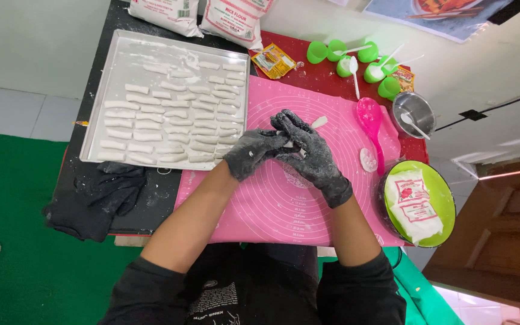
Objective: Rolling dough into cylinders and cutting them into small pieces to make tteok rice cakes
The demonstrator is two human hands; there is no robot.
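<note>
My left hand and my right hand, both in black gloves dusted with flour, are pressed together over the pink silicone mat. Between the palms sits a piece of white dough, mostly hidden; only small bits show. A small white dough piece lies on the mat just beyond my right fingers. To the left, a metal tray holds several rows of shaped white dough sticks.
A pink spoon and a flat dough lump lie on the mat's right side. A green bowl holds a flour bag. Green cups, a steel bowl, flour bags and a black cloth surround the work area.
</note>
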